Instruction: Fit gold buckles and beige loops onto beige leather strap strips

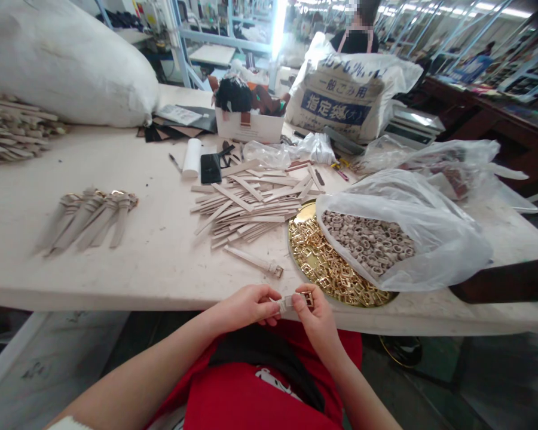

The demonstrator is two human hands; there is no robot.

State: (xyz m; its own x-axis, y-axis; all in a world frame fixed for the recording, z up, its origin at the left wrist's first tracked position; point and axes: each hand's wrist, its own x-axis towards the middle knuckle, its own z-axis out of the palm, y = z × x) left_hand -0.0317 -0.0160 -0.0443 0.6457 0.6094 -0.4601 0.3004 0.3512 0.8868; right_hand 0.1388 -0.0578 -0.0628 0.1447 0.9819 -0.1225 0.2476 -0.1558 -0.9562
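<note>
Both hands meet over the table's front edge. My left hand [256,306] pinches the end of a short beige strap [288,303]. Its other end is in my right hand [312,310], where a gold buckle [308,298] shows between thumb and fingers. Just beyond them lies another strap with a buckle [253,260]. A pile of loose beige strips [251,206] is farther back. To the right, a round gold tray [309,211] holds many gold buckles [329,266], and an open plastic bag [443,239] of small beige loops [367,239] rests partly over it.
Bundled straps with buckles [92,221] lie at the left of the table [161,269], below a big white sack [67,60]. Farther back are a phone [210,168], a white roll [191,158], a filled box [250,126] and a printed bag [341,95]. A person [358,36] is beyond.
</note>
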